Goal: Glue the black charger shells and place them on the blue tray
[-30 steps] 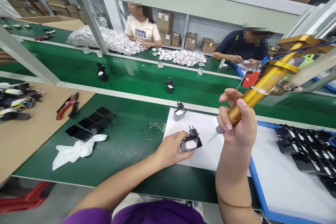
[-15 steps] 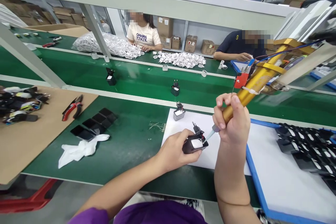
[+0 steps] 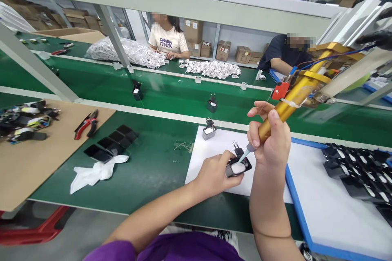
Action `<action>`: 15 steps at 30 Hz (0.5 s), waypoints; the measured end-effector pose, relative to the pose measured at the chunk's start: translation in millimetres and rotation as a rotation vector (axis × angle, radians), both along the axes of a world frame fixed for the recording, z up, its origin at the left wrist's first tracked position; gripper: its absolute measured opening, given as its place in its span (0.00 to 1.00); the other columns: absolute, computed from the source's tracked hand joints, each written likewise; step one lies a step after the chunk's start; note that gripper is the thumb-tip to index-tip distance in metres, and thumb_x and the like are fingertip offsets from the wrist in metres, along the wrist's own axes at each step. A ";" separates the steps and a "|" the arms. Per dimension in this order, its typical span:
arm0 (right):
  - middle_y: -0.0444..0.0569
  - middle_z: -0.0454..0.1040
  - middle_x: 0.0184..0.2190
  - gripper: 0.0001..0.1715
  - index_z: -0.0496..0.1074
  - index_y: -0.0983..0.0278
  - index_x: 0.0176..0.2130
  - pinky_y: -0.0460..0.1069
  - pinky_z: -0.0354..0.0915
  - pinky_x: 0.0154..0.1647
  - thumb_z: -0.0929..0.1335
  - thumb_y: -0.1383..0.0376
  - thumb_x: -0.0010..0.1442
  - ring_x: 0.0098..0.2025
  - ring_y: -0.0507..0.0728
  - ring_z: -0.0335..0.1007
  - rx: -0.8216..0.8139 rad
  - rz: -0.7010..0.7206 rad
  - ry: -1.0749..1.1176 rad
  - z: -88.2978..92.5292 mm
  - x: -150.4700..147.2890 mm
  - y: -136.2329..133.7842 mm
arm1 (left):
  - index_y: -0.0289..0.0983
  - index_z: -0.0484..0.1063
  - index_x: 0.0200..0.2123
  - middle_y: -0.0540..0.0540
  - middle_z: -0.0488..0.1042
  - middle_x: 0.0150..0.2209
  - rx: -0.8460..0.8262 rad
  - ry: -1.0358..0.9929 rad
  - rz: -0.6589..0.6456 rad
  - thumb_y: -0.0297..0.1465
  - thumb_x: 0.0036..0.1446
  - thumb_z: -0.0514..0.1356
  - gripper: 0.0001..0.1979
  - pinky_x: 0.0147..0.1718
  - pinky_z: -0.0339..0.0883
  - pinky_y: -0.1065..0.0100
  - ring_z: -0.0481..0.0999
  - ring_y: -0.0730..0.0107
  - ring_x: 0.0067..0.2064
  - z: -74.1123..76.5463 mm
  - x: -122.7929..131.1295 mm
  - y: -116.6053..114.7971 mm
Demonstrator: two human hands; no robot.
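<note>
A small black open housing [image 3: 238, 167] with a white part inside and a two-pin plug standing at its back is gripped by my left hand [image 3: 212, 172]. My right hand [image 3: 272, 132] is wrapped round a golden dispenser tube [image 3: 286, 108], its index finger raised off the barrel. The pale nozzle [image 3: 244, 155] slants down to the housing's opening, over the white part. Behind my left hand, another housing with a plug [image 3: 209, 129] stands on the white sheet [image 3: 196, 151].
Black housings [image 3: 361, 171] fill part of a blue-edged tray [image 3: 301, 220] at right. Pliers [image 3: 86, 124], a white cloth [image 3: 94, 174] and dark cases [image 3: 105, 147] lie left. Housings [image 3: 211, 103] sit on the green belt [image 3: 171, 98]. Two people work beyond.
My left hand and its housing have moved right, bringing the nozzle tip over the white part. My right index finger has lifted away. Items on the belt have shifted right.
</note>
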State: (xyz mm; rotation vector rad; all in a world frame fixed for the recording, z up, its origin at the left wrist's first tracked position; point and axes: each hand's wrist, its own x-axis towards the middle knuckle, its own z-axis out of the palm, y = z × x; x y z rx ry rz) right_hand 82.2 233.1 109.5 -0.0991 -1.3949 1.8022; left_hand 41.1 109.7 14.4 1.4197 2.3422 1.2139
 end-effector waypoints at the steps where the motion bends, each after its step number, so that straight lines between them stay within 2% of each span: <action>1: 0.43 0.70 0.33 0.16 0.72 0.63 0.40 0.42 0.44 0.07 0.66 0.54 0.61 0.11 0.41 0.53 0.003 -0.003 -0.003 0.0 0.0 -0.2 | 0.40 0.64 0.41 0.50 0.77 0.31 0.011 0.010 -0.006 0.37 0.48 0.64 0.18 0.27 0.66 0.70 0.76 0.67 0.27 -0.6 2.3 3.1; 5: 0.41 0.70 0.30 0.14 0.69 0.63 0.33 0.41 0.45 0.07 0.66 0.55 0.61 0.11 0.41 0.52 -0.020 0.007 0.024 0.7 0.0 -1.4 | 0.40 0.64 0.40 0.48 0.77 0.32 0.056 0.049 -0.003 0.38 0.48 0.64 0.18 0.28 0.68 0.68 0.77 0.64 0.29 -2.1 7.6 11.9; 9: 0.39 0.68 0.27 0.16 0.64 0.63 0.28 0.41 0.46 0.07 0.67 0.55 0.61 0.10 0.41 0.52 -0.042 0.016 0.032 1.4 0.4 -2.2 | 0.40 0.63 0.41 0.47 0.77 0.32 0.083 0.064 0.003 0.40 0.49 0.63 0.18 0.29 0.69 0.67 0.78 0.63 0.30 -3.8 7.4 14.7; 15: 0.42 0.70 0.31 0.18 0.71 0.63 0.38 0.42 0.44 0.07 0.65 0.51 0.61 0.11 0.41 0.53 0.008 0.015 0.010 0.3 0.2 -0.2 | 0.41 0.64 0.42 0.48 0.78 0.34 0.086 0.002 0.003 0.40 0.49 0.63 0.18 0.31 0.70 0.67 0.78 0.64 0.32 -5.6 9.1 12.6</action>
